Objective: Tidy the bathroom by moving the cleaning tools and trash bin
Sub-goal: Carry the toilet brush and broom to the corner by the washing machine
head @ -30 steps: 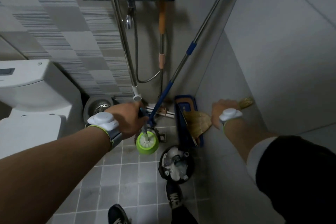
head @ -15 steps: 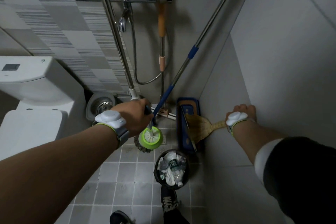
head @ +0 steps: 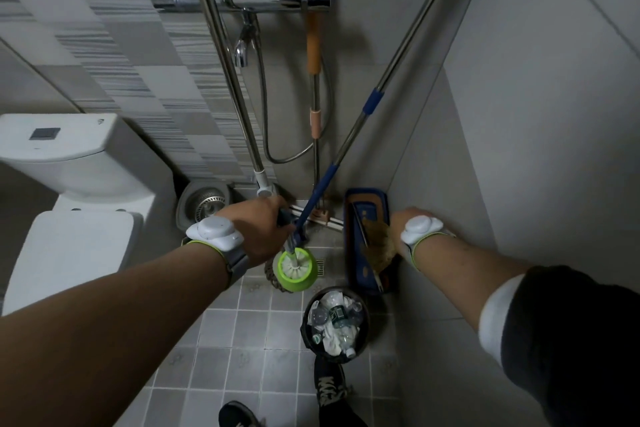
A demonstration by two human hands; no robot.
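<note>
My left hand (head: 258, 229) holds the toilet brush (head: 296, 269) over the floor by the mop pole (head: 367, 107). My right hand (head: 403, 227) grabs the small broom (head: 379, 243) at the dustpan (head: 367, 215). The trash bin (head: 334, 326) sits near my foot, and I think I might kick it over, or bump the mop and make it fall.

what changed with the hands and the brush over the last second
The right hand drew back along the wall, then came down onto the straw brush in the blue dustpan; its fingers are hidden. The left hand kept its grip by the mop pole. The green toilet brush and trash bin stayed put.
</note>
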